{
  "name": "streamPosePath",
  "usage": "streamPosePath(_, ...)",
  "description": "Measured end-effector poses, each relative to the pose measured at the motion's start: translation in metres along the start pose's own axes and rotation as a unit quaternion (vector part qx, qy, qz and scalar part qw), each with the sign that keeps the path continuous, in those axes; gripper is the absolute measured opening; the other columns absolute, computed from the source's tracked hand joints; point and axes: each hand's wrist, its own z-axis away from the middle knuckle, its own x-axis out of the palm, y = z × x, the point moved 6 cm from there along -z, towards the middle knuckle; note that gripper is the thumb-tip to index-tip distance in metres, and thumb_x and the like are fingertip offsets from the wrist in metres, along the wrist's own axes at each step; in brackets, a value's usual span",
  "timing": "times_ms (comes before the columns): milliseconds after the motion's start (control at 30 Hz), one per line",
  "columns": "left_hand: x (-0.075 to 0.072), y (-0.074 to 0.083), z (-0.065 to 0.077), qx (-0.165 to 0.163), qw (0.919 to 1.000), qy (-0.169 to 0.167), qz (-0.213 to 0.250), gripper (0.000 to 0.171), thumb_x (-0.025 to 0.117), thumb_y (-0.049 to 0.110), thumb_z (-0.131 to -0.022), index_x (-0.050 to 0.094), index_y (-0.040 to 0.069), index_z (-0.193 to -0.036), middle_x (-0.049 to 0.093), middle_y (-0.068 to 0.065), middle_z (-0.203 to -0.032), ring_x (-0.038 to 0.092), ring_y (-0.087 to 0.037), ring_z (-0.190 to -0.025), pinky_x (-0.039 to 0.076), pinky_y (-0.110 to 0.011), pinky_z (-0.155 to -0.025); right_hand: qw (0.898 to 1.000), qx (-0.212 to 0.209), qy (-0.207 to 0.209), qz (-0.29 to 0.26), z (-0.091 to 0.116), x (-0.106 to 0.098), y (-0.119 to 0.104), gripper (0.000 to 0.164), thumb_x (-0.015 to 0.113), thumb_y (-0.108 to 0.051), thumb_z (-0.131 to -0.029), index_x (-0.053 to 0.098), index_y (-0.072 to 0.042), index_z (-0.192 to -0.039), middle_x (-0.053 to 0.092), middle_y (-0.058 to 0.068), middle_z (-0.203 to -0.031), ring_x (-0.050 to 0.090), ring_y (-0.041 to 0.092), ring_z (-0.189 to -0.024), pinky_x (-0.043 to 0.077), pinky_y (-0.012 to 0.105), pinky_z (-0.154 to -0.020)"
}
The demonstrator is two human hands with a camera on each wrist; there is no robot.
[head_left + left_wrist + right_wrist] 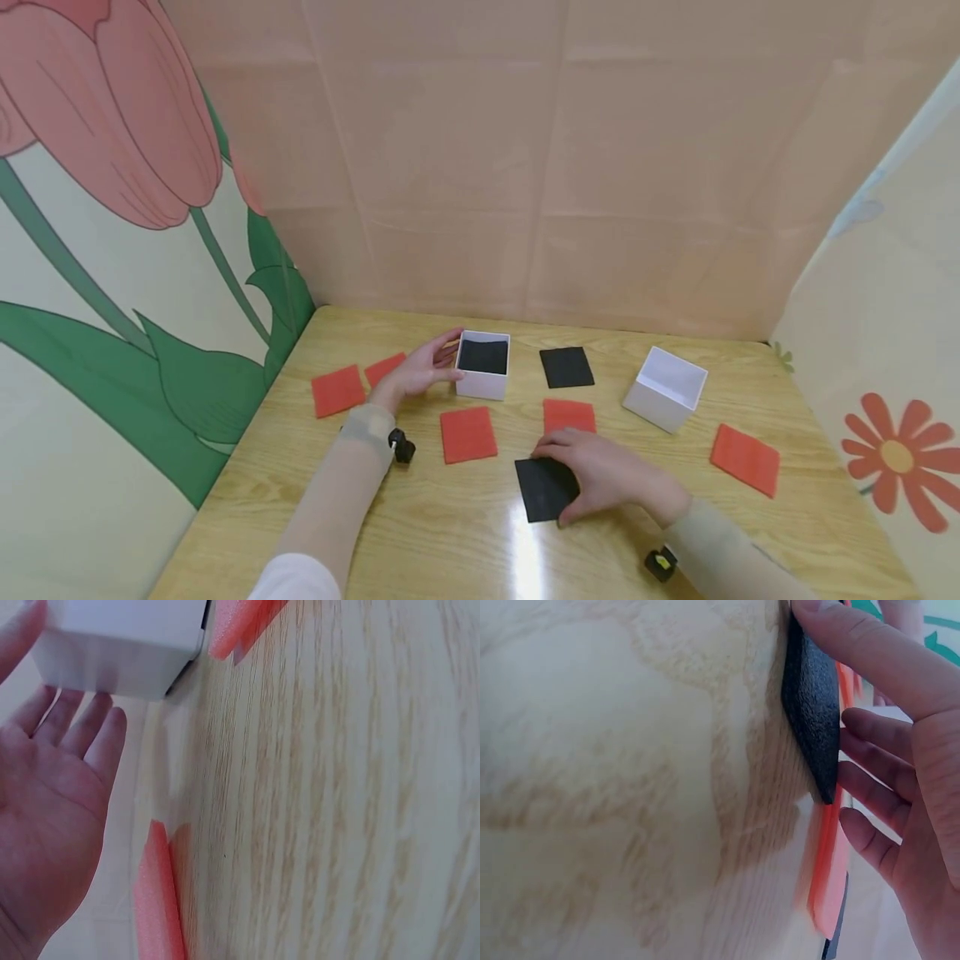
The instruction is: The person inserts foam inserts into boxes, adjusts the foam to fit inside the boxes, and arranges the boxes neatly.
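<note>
My left hand point(423, 367) rests against the left side of a white box point(482, 386), its fingers extended and thumb near the front corner. A black square point(483, 357) lies inside this box. Toward the table's front, my right hand point(607, 473) holds another black foam square point(546, 492) between thumb and fingers. In the right wrist view the thumb is on one edge of that black foam square point(814, 712), with the fingertips along another edge. Just beyond this hand lies a red foam square point(568, 415), partly covered by it in the head view.
A second white box point(666, 390) stands at the right, turned at an angle. A black square point(567, 367) lies between the boxes. Red squares lie at the left point(337, 391), behind the left wrist point(384, 367), at centre point(468, 434) and far right point(746, 459). Fabric walls border the table.
</note>
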Motion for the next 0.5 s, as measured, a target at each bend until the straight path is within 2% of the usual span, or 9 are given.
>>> streamPosePath(333,-0.0004,-0.0010,-0.0002,0.005,1.0000,-0.001,-0.004,0.092,0.078,0.005,-0.098,0.021,0.004,-0.171,0.024,-0.012,-0.176,0.031,-0.035,-0.158,0.032,-0.046,-0.125,1.000,-0.002,-0.005,0.011,-0.0015,0.0011,-0.0038,0.085,0.094,-0.061,-0.072,0.065,-0.025,-0.143,0.058,-0.009,-0.140,0.055,0.016,-0.126,0.052,0.045,-0.109)
streamPosePath(500,-0.0010,-0.0010,0.0000,0.001,1.0000,0.001,-0.007,0.092,0.080,0.006,-0.097,0.024,0.007,-0.171,0.026,-0.011,-0.176,0.032,-0.034,-0.158,0.032,-0.045,-0.126,1.000,-0.002,-0.012,0.015,-0.0025,0.0004,-0.0062,0.084,0.094,-0.060,-0.073,0.065,-0.025,-0.144,0.058,-0.008,-0.139,0.056,0.016,-0.124,0.052,0.046,-0.108)
